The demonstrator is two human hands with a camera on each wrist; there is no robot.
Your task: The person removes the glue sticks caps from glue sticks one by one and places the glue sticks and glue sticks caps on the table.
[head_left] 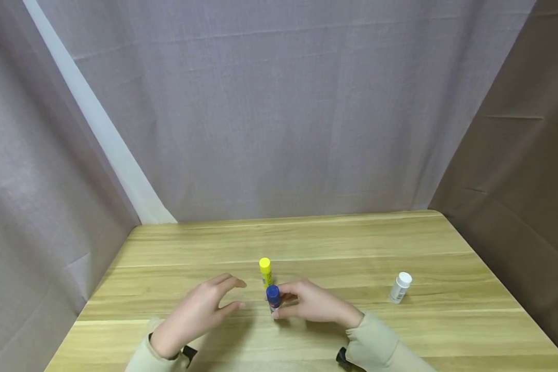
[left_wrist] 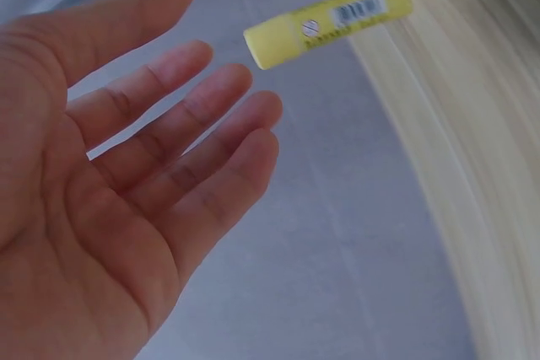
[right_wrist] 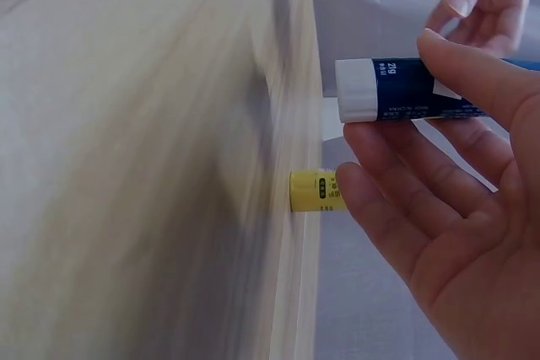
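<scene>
A blue glue stick (head_left: 273, 295) with a white base is pinched upright between the thumb and fingers of my right hand (head_left: 312, 302). In the right wrist view, that glue stick (right_wrist: 409, 88) shows small printed text, and its base appears off the tabletop. Just behind it stands a yellow glue stick (head_left: 265, 271), upright on the table. My left hand (head_left: 203, 305) hovers to the left of both, fingers extended and thumb apart, holding nothing. The left wrist view shows its bare palm (left_wrist: 93, 233) with the yellow glue stick (left_wrist: 329, 23) beyond the fingertips.
A white glue stick or small bottle (head_left: 401, 287) stands on the right part of the wooden table (head_left: 190, 245). Grey curtains (head_left: 279, 113) hang behind and to the left, with a brown one (head_left: 521, 170) on the right.
</scene>
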